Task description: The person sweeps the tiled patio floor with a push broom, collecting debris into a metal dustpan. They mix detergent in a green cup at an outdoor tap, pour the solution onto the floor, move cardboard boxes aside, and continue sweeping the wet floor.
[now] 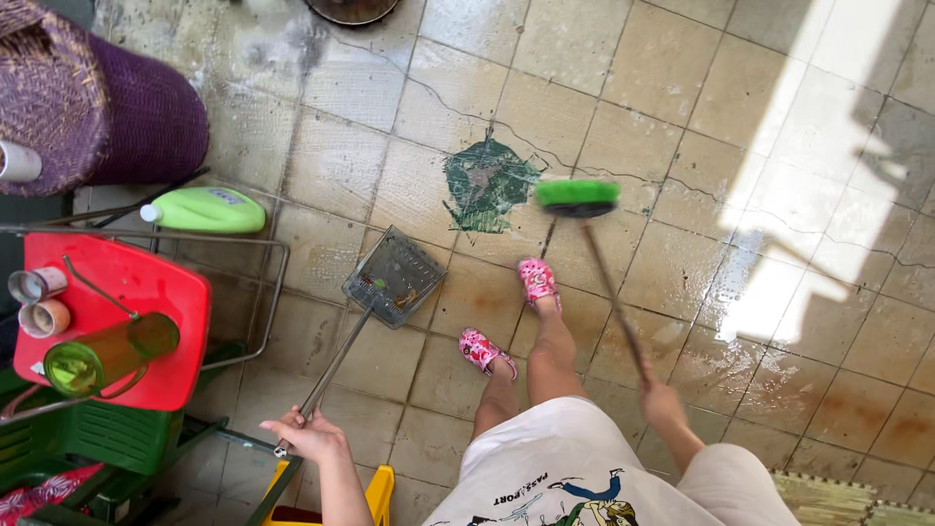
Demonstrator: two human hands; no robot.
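While the left hand was clamped around the end of a long metal handle, the dustpan at the far end of that handle rested tilted on the wet tiled floor, its dark square tray holding a few scraps of debris. The right hand was closed on the upper end of a thin brown stick, and that stick ran away from the person to a broom with a bright green head, blurred, which sat beyond and to the right of the dustpan. The two hands were well apart, one on each side of the person's legs. Between the dustpan and the broom head, a dark green patch marked the floor, touching the near edge of the broom head in this view. Just right of the dustpan stood the person's feet in pink patterned clogs, one foot near the tray's corner and the other closer to the body. Left of the dustpan, a light green plastic bottle lay on its side on the tiles, its white cap pointing left. Farther left of the dustpan, a red stool carried an olive-green transparent bottle lying down and two rolls of tape. Beyond the light green bottle, a purple woven basket filled the corner.
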